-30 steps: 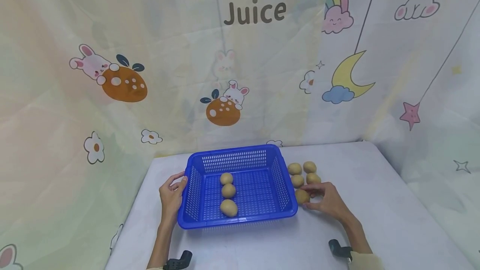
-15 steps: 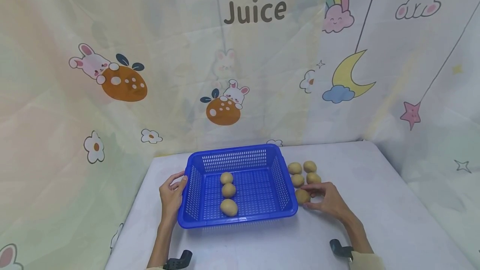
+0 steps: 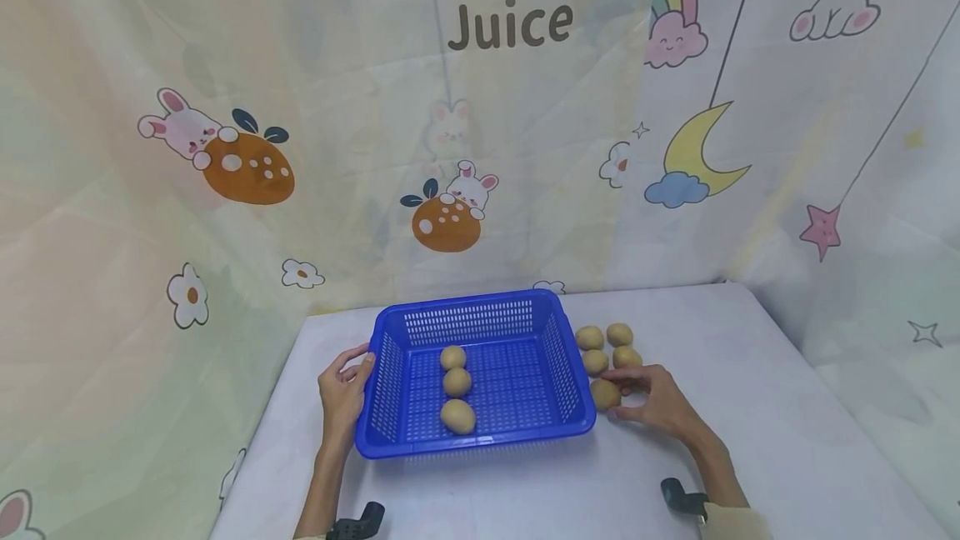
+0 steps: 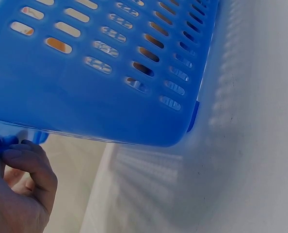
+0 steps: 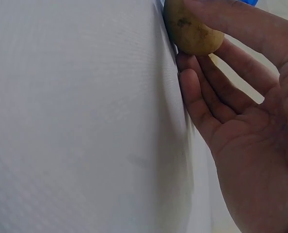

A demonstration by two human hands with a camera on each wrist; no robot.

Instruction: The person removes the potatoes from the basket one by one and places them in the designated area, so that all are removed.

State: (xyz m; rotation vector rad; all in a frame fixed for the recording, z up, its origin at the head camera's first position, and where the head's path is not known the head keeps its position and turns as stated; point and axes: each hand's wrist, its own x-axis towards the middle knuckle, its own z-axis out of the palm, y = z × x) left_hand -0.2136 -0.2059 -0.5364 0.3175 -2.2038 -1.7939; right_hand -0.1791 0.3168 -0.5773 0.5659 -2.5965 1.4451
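Observation:
A blue plastic basket (image 3: 517, 382) with slotted walls stands on the white table, with three potatoes (image 3: 457, 417) lined up on its floor. At its left rim my left hand (image 3: 342, 397) grips the edge, fingers curled at the rim in the left wrist view. My right hand (image 3: 663, 403) pinches a potato (image 3: 604, 395) between thumb and fingers just outside the basket's right side. Seen from the right wrist, that potato (image 5: 190, 31) has a dark blemish and sits right at the table surface.
Several more potatoes (image 3: 596, 362) lie in a cluster behind the right hand, close to the basket's right wall. A white cloth covers the table (image 3: 690, 315). Behind it hangs a printed curtain (image 3: 525, 148) with cartoon rabbits and the word Juice.

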